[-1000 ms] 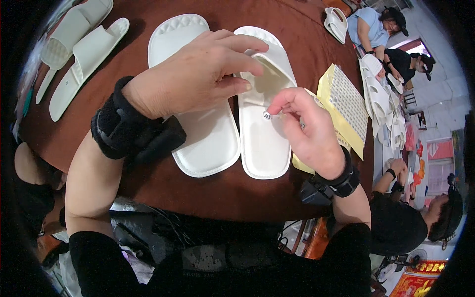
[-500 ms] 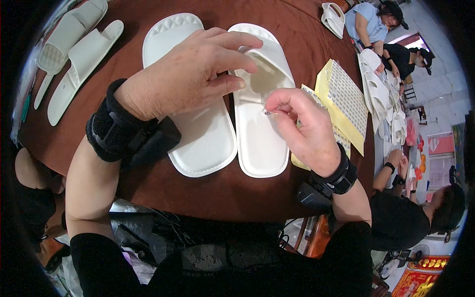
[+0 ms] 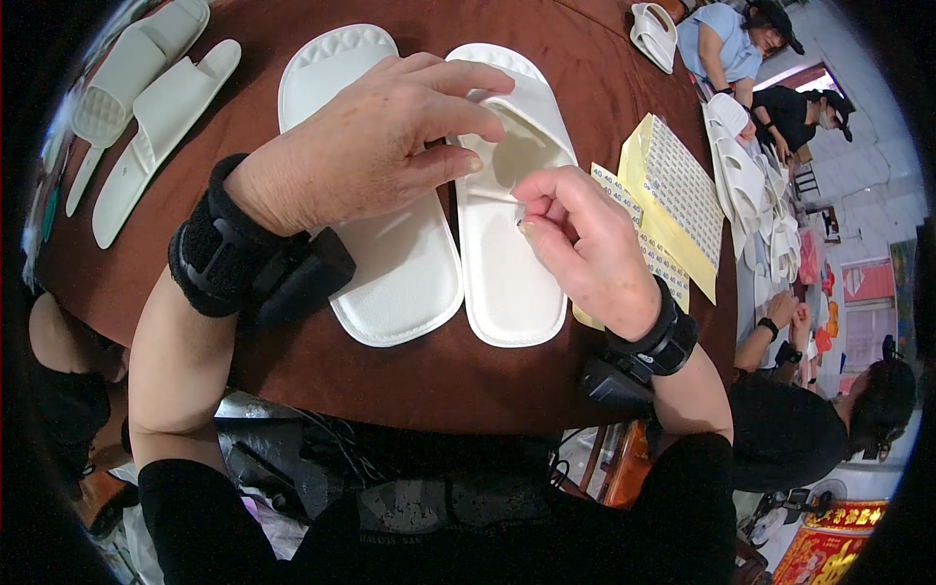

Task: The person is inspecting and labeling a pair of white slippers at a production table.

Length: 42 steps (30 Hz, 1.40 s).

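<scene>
Two white slippers lie side by side with their toes away from me, the left slipper [image 3: 395, 283] partly under my left hand and the right slipper [image 3: 512, 292] just beside it. My left hand [image 3: 366, 146] is open, fingers apart, reaching across the left slipper to the strap [image 3: 531, 122] of the right one. Whether its fingertips press on the strap I cannot tell. Over the right slipper's insole, just behind the strap, my right hand [image 3: 590, 249] pinches a tiny sticker [image 3: 520, 223] between thumb and index finger, mostly hidden.
Yellow-backed sheets of small printed stickers [image 3: 673, 200] lie right of the slippers on the brown cloth [image 3: 409, 395]. More white slippers rest at the far left [image 3: 161, 127] and far right [image 3: 653, 37]. Co-workers [image 3: 721, 49] sit along the right beside piled slippers [image 3: 736, 180].
My right hand has shifted slightly left and up with the tiny sticker, which shows less now. My left hand stays nearly still at the strap.
</scene>
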Available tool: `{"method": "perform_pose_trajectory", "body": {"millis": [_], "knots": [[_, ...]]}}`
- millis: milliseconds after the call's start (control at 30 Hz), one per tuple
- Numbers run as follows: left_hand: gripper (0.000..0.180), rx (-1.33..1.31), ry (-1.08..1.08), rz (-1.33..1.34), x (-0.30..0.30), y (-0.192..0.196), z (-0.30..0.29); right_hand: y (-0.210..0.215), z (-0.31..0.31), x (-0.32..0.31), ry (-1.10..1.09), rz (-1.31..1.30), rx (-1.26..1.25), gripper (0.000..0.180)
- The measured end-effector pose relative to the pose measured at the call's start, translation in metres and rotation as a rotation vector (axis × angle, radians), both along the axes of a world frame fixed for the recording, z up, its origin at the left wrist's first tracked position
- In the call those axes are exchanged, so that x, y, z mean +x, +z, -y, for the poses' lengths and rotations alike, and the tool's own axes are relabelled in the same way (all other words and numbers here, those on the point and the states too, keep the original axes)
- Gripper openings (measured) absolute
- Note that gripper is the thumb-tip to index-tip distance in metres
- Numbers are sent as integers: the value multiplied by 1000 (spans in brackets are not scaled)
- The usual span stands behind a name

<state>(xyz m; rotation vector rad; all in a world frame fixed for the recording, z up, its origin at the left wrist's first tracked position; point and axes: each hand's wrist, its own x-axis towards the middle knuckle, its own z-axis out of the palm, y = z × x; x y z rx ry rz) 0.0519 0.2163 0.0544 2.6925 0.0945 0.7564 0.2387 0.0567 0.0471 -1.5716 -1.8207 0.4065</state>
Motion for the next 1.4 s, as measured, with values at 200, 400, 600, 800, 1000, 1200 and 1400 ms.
{"method": "perform_pose_trajectory", "body": {"millis": [200, 400, 600, 800, 1000, 1200, 1400], "knots": [[26, 8, 0, 5, 0, 0, 0, -4, 0, 2, -71, -123, -109, 18], [25, 9, -7, 11, 0, -1, -1, -3, 2, 4, -49, -235, -94, 14], [25, 25, -11, 11, 0, 0, -2, 0, 3, 8, 26, -136, 46, 14], [25, 8, -10, 10, 0, 0, 0, -8, -1, 10, 25, -196, -18, 17], [26, 9, -5, -3, -1, 1, -1, -9, -2, 10, 17, -290, 22, 16], [26, 13, -14, 1, -1, 1, -1, -8, -2, 13, -14, -234, -22, 16], [27, -3, -11, -8, -1, 2, -1, -5, 3, 12, 22, -278, -80, 14]]}}
